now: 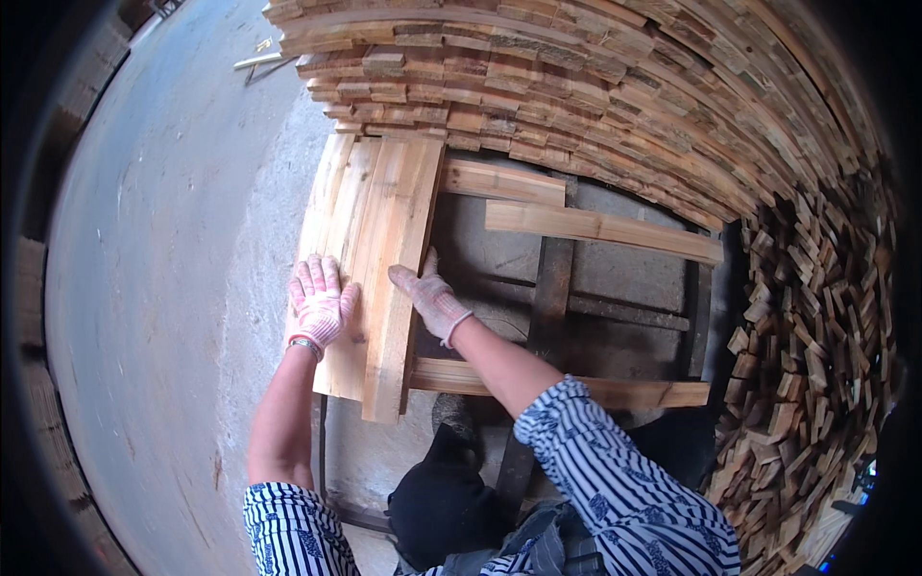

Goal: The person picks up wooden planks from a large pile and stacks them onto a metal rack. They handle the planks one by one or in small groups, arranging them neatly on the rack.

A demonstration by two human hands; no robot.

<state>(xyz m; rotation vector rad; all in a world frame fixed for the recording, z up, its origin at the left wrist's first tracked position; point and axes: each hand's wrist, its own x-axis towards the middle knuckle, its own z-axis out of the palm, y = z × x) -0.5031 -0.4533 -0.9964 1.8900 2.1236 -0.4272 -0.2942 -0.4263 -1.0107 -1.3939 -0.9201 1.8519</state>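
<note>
Several light wooden boards [351, 230] lie side by side, running away from me. My left hand [320, 300], in a pink-and-white knit glove, rests flat on the leftmost boards with its fingers stretched out. At the right edge of the row, my gloved right hand [434, 296] holds the rightmost wooden board [392, 370], thumb on top and fingers along its side. That board sticks out nearer to me than the others. Part of the right fingers is hidden behind its edge.
A dark metal frame [554, 278] stands under the boards. Crosswise planks lie at its far side [605, 228] and near side [653, 394]. Tall stacked wood [538, 82] rises behind, with piled wood ends [797, 355] to the right. Concrete floor [163, 288] stretches left.
</note>
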